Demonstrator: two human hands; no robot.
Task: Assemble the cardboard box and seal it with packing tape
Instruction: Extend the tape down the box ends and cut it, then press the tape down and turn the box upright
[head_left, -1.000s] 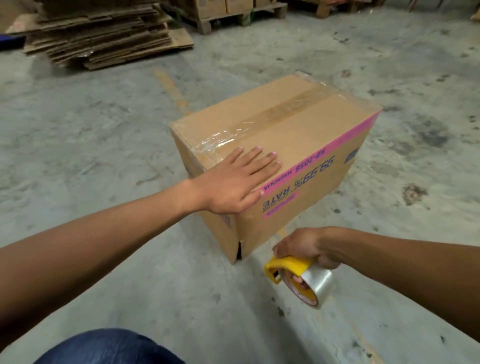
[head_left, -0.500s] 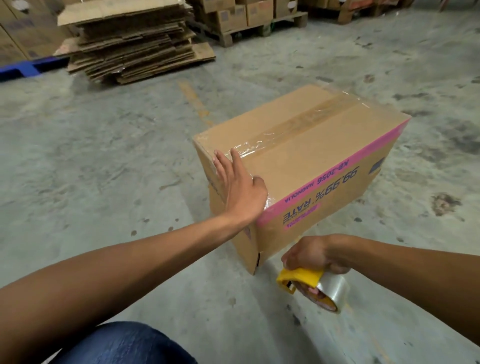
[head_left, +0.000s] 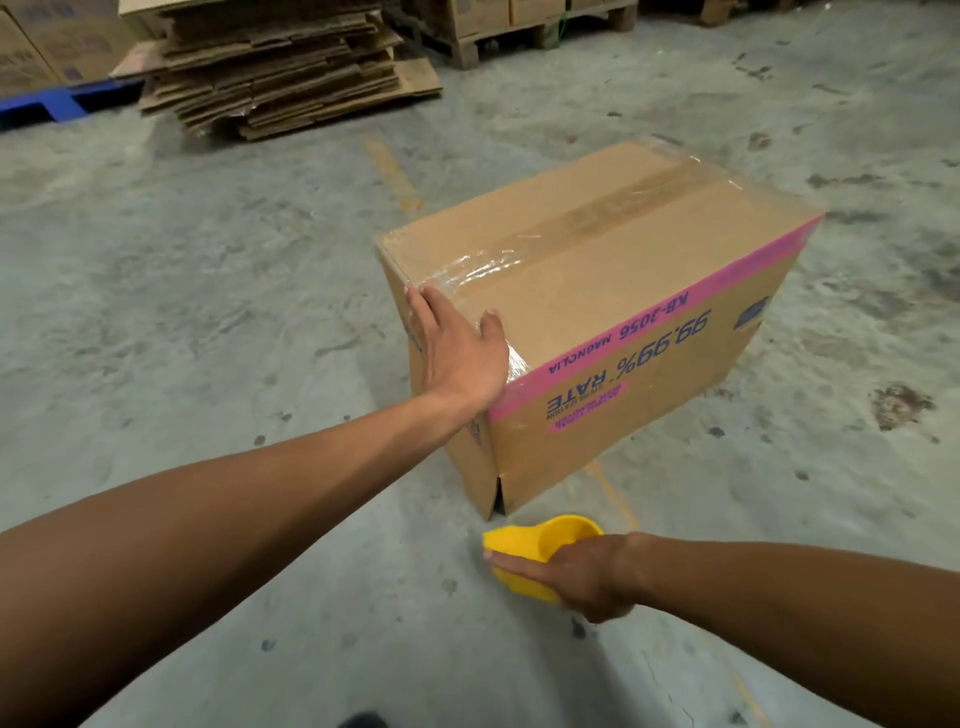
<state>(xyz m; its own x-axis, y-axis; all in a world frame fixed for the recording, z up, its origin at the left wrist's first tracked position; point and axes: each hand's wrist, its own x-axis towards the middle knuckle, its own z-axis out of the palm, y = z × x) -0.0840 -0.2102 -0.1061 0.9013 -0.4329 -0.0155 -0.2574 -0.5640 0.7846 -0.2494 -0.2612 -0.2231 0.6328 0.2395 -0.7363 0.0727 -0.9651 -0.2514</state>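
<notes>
A closed cardboard box (head_left: 623, 291) with a pink stripe and upside-down blue print stands on the concrete floor. Clear packing tape (head_left: 597, 213) runs along its top seam and wrinkles over the near-left edge. My left hand (head_left: 457, 353) presses flat on the box's left end face at the top corner, fingers straight and thumb lying over the top edge on the tape. My right hand (head_left: 587, 577) holds a yellow tape dispenser (head_left: 540, 540) low at the floor, just in front of the box's near bottom corner. The tape roll is hidden under that hand.
A stack of flattened cardboard (head_left: 280, 67) lies at the back left, beside a blue pallet (head_left: 52, 104). A wooden pallet (head_left: 519, 36) loaded with boxes stands at the back. Bare concrete floor surrounds the box.
My left hand slid from the box's top, over the near-left edge, onto the end face. My right hand turned the dispenser over and lowered it toward the floor.
</notes>
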